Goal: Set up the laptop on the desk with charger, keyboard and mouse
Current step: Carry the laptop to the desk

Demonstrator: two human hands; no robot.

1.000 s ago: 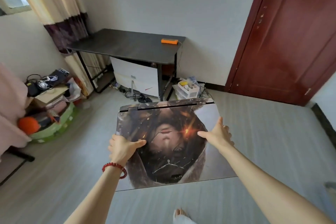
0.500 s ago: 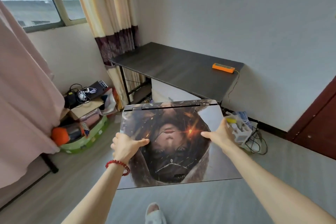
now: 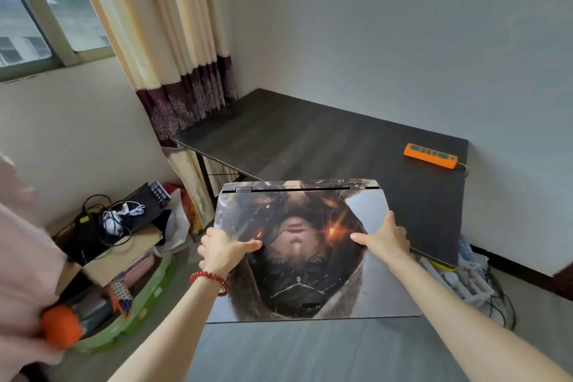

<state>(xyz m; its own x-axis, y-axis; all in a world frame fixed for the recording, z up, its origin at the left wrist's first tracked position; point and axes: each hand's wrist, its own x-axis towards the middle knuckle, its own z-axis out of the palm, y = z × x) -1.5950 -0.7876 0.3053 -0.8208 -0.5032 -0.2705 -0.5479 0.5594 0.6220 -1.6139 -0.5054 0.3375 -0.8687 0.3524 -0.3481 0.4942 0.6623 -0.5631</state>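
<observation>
I hold a closed laptop (image 3: 310, 282) flat in front of me; its lid carries a dark printed picture. My left hand (image 3: 221, 250) grips its left edge and my right hand (image 3: 386, 237) grips its right edge, thumbs on the lid. The laptop's far edge overlaps the near edge of the dark desk (image 3: 310, 139). On the desk's far right lies an orange power strip (image 3: 430, 156). A black keyboard (image 3: 152, 198) and a tangle of cables with a black charger brick (image 3: 93, 232) lie on a cardboard box at the left.
A striped curtain (image 3: 167, 40) hangs left of the desk below a window. Boxes, a green tub (image 3: 136, 316) and an orange ball (image 3: 60, 330) crowd the floor at left. Plastic bins and cables (image 3: 474, 285) sit on the floor right of the desk.
I have walked closer to the desk carrying the laptop; the desk now fills the middle of the view and the door has left the frame. My grip is unchanged.
</observation>
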